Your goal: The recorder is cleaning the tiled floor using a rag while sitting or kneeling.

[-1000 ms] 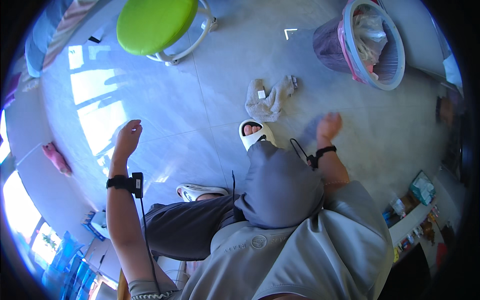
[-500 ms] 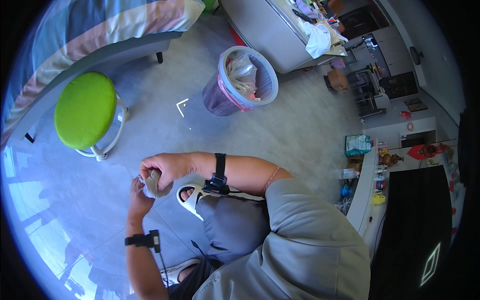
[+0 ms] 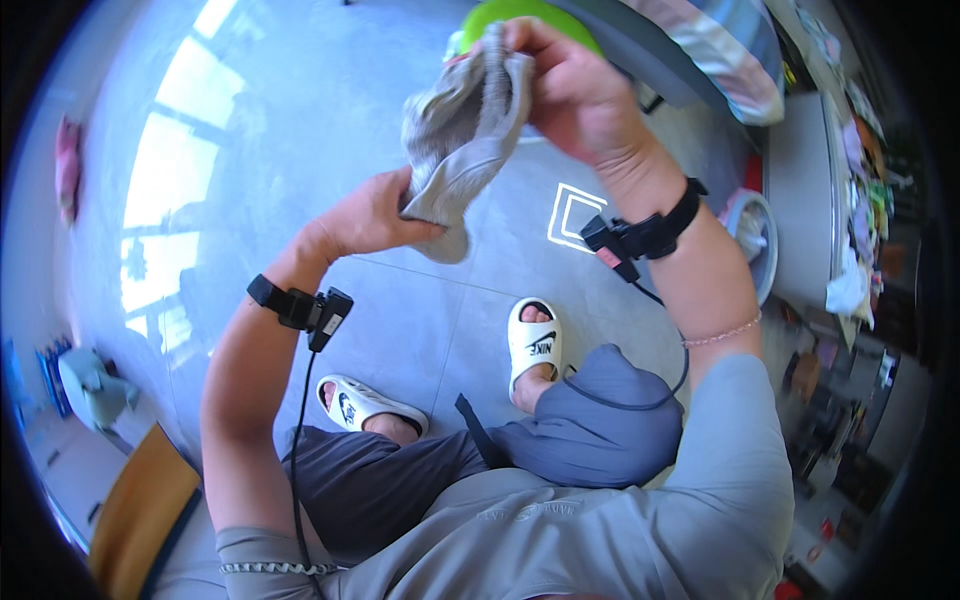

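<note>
A light grey sock (image 3: 450, 140) hangs stretched between my two hands, its ribbed cuff spread wide at the top. My left hand (image 3: 375, 215) pinches the lower left side, with the thumb lying across the fabric. My right hand (image 3: 585, 95) grips the cuff's upper right edge between thumb and fingers. The cloth hides some of my left fingers. Part of a green round stool (image 3: 545, 22) shows behind the sock and my right hand.
Right of my right forearm stands a lined waste bin (image 3: 762, 235), beside a grey cabinet (image 3: 805, 190). A bed with a striped cover (image 3: 725, 50) is at the far right. A wooden chair back (image 3: 145, 510) stands at lower left. Black cables (image 3: 298, 440) run from both wrist straps.
My hands have lifted the sock and moved apart, so the bunched cloth is now spread open. My view has swung left, shifting the stool and bin to the right.
</note>
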### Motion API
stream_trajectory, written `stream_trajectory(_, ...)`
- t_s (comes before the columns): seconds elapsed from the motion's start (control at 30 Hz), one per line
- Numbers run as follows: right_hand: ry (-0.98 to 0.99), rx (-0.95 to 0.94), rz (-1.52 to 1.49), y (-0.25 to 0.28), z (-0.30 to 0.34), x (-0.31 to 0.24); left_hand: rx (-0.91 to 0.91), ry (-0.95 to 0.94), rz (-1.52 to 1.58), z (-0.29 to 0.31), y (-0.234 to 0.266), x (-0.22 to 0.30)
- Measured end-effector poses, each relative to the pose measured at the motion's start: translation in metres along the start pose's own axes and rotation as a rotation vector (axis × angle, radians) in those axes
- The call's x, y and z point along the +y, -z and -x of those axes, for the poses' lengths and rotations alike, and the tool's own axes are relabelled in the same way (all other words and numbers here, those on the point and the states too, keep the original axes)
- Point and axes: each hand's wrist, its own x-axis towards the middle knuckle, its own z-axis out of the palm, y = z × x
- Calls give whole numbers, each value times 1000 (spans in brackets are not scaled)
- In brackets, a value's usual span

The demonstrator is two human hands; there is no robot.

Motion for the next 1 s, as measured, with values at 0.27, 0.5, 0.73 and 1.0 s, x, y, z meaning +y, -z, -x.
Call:
stream_trajectory(0.27,-452,119,719,21,0,137,441,110,168,101,-6,-104)
stream_trajectory(0.5,-1059,-505,985,-8,49,242,72,262,-178,147,-70,-129)
stream_trajectory(0.73,-506,-242,1204,-24,10,206,187,376,-438,180,-64,-196)
stream_trajectory(1.0,21,-292,1347,-59,-80,119,1037,60,-818,183,71,-123)
